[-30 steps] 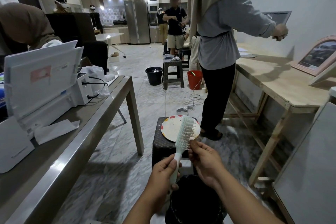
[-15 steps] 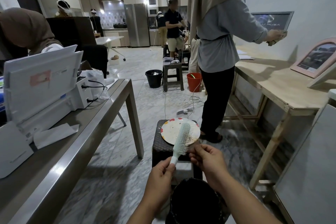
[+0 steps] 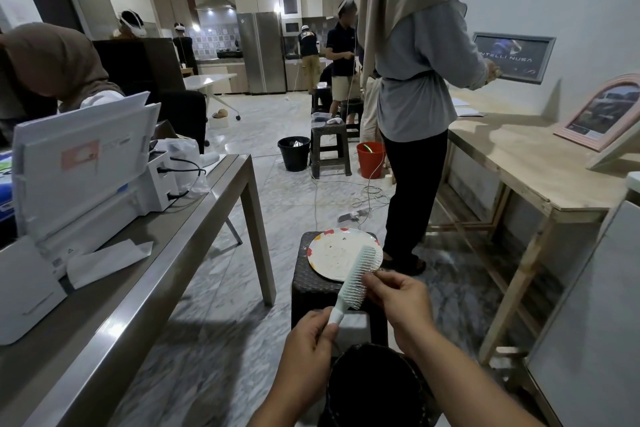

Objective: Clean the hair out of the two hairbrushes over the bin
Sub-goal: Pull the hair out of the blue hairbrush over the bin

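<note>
Hairbrush: the pale mint hairbrush [image 3: 358, 276] is held in the air in front of the person, above the near edge of the dark woven stool [image 3: 313, 291] and beyond the bin.
Long axis: it runs from the handle at about 7 o'clock up to the head at about 1 o'clock; the bristles face right, toward 3 o'clock.
Left hand: the left hand [image 3: 308, 345] is curled round the white handle end, fingers pressed together on it, thumb on top.
Right hand: the right hand [image 3: 398, 300] sits just beside the bristle side, at 3 o'clock from the brush head, thumb and forefinger drawn together in a pinch at the bristles. Whether they pinch hair I cannot tell; it is too fine to see.
Key relation: the bristles lie at about 9 to 10 o'clock from the right fingertips, touching or nearly so. The right hand is the nearer one to the hair, so the pull likely goes rightward, away from the bristle tips.
Bin: the black bin [image 3: 372, 388] stands at 6 o'clock from the brush, between the forearms and directly below the hands.
Plate: a white plate [image 3: 329, 253] lies on the stool at 11 o'clock from the brush head, behind it.
Second brush: not seen.
Judgement: picking of the first brush is under way, and anything loosened should drop toward the bin if the hands move slightly nearer.
</note>
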